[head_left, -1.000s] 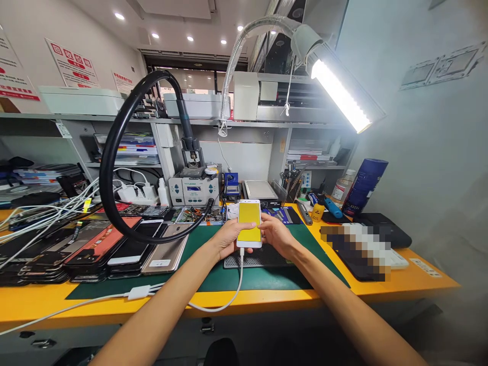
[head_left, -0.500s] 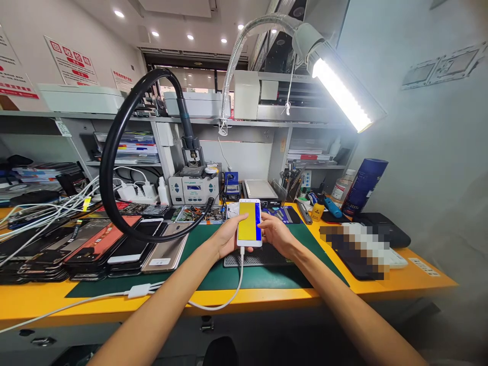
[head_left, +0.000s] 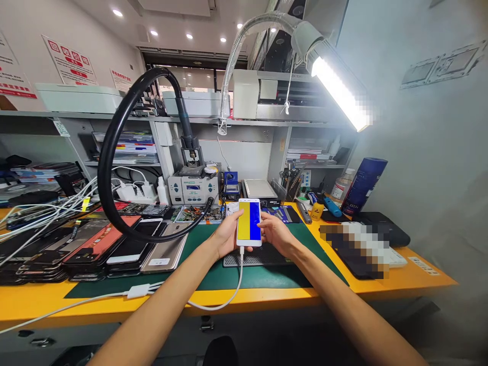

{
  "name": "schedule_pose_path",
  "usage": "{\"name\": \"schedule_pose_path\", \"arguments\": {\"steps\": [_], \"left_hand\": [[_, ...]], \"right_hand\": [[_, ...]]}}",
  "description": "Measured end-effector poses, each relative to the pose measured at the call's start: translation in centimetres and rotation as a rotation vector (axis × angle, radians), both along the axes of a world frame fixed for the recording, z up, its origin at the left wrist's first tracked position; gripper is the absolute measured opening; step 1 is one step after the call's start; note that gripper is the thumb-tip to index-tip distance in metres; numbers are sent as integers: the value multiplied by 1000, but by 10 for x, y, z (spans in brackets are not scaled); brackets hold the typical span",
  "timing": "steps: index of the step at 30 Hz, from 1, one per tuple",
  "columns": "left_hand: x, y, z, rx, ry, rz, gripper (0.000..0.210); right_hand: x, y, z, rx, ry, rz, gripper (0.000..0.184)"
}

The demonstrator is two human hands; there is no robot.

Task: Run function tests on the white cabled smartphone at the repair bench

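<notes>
A white smartphone [head_left: 249, 243] is held upright above the green mat [head_left: 213, 277], its screen split into a yellow left part and a blue right part. My left hand [head_left: 227, 237] grips its left side, with the thumb at the screen's left edge and fingers behind it. On the other side my right hand [head_left: 277, 232] is closed on the phone's right edge, thumb near the blue area. A white charging cable [head_left: 241, 274] is plugged into the bottom of the phone and loops down over the table's front edge. Beneath the hands lies a dark perforated plate [head_left: 244, 260].
Stacked phones [head_left: 125, 249] cover the left of the yellow table [head_left: 412, 279]. A hot-air station [head_left: 193, 189] with a thick black hose [head_left: 104, 152] stands behind. A bright lamp [head_left: 339, 94] hangs at upper right. Bottles and a blue can [head_left: 364, 188] stand at right.
On the phone's screen the blue part has widened leftward and the yellow has narrowed. My left thumb has shifted slightly left; both hands still hold the phone in the same place.
</notes>
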State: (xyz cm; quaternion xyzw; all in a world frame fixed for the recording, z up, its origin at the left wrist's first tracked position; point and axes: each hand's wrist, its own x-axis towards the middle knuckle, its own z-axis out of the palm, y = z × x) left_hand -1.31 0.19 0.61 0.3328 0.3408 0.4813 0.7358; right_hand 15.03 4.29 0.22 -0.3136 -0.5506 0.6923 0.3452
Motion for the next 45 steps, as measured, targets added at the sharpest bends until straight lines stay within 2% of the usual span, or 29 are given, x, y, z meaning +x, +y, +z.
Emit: {"name": "schedule_pose_path", "arguments": {"steps": [19, 27, 34, 45], "left_hand": [[-4, 3, -3, 27, 13, -52, 65], [-4, 3, -4, -12, 1, -4, 69], [-3, 1, 0, 21, -3, -38, 64], [-5, -1, 0, 55, -47, -76, 67]], "right_hand": [[1, 0, 2, 22, 2, 21, 48], [0, 0, 3, 22, 2, 25, 48], [0, -1, 5, 8, 6, 9, 47], [-1, 3, -4, 48, 5, -49, 31]]}}
